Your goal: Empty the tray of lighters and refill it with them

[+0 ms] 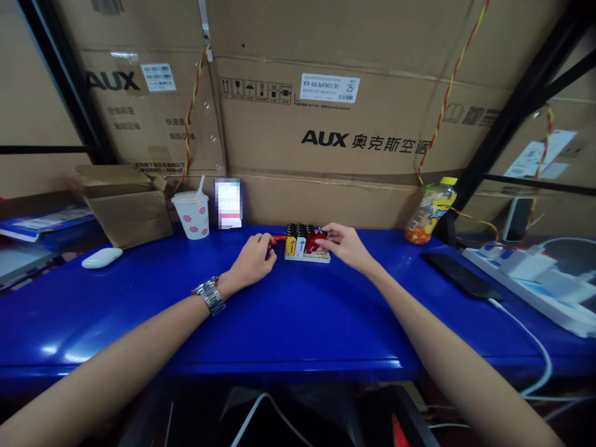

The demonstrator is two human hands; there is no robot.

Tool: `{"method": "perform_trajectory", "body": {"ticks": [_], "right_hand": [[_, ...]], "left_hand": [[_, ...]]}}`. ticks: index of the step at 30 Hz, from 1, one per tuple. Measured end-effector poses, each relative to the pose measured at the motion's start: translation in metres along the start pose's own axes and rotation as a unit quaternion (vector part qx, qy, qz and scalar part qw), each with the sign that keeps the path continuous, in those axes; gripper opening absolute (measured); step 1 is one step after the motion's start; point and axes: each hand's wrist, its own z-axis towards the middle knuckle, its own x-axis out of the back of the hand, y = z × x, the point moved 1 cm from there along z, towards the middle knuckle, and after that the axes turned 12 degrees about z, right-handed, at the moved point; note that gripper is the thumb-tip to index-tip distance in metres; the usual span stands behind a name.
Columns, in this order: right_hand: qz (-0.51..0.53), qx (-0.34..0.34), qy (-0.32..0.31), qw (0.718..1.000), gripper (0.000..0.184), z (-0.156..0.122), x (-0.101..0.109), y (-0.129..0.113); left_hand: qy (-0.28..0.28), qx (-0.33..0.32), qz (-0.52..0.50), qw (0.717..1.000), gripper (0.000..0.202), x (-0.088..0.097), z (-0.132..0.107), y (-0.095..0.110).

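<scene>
Cardboard cartons point(261, 149) printed "AUX" stand behind a blue desk point(298, 316); one label point(329, 88) reads "KFR-46G" and "25". Near the desk's back edge sits a white tray point(305, 258) of lighters point(291, 246). Hands are apart: the right hand point(347, 245) pinches a red lighter point(315, 243) at the tray's front; the left hand point(255, 257) curls at a red object point(280, 238), its grip unclear.

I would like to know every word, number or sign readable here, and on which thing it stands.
"AUX": left carton.
"粘贴区域", twice: left carton.
"300kgf": left carton.
"AUX 奥克斯空调": middle carton.
"KFR-46G", rest uncertain: white label, middle carton.
"25": white label.
Arrows, glass, umbrella signs: middle carton.
Too small or blurred: other print, lighters, bottle, phone screen.
</scene>
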Motion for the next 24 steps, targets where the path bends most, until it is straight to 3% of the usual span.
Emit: {"method": "perform_trajectory", "body": {"ticks": [3, 6, 12, 15, 17, 20, 22, 24], "right_hand": [[-0.006, -0.023, -0.032, 0.999, 0.033, 0.001, 0.001, 0.009], [-0.080, -0.016, -0.059, 0.995, 0.028, 0.002, -0.001, 0.013], [-0.151, 0.051, 0.006, 0.987, 0.039, 0.003, 0.003, 0.006], [-0.203, 0.076, 0.032, 0.976, 0.024, 0.005, 0.022, 0.005], [-0.293, 0.067, 0.021, 0.953, 0.019, 0.007, 0.038, 0.008], [-0.463, 0.017, -0.019, 0.886, 0.033, 0.006, 0.057, 0.020], [-0.539, -0.030, -0.025, 0.842, 0.046, 0.005, 0.060, 0.028], [-0.575, -0.064, -0.028, 0.815, 0.054, 0.003, 0.055, 0.033]], "left_hand": [[-0.028, 0.031, 0.100, 0.994, 0.035, -0.007, 0.002, -0.014], [-0.076, 0.072, 0.130, 0.986, 0.039, -0.013, 0.002, -0.021], [-0.098, 0.111, 0.114, 0.982, 0.038, -0.016, 0.003, -0.021], [-0.095, 0.129, 0.112, 0.981, 0.038, -0.015, 0.003, -0.022], [-0.096, 0.122, 0.106, 0.982, 0.034, -0.015, 0.003, -0.022], [-0.088, 0.116, 0.076, 0.986, 0.028, -0.013, 0.004, -0.023], [-0.069, 0.130, 0.036, 0.988, 0.025, -0.012, 0.005, -0.023], [-0.033, 0.144, -0.018, 0.989, 0.023, -0.009, 0.007, -0.022]]}}
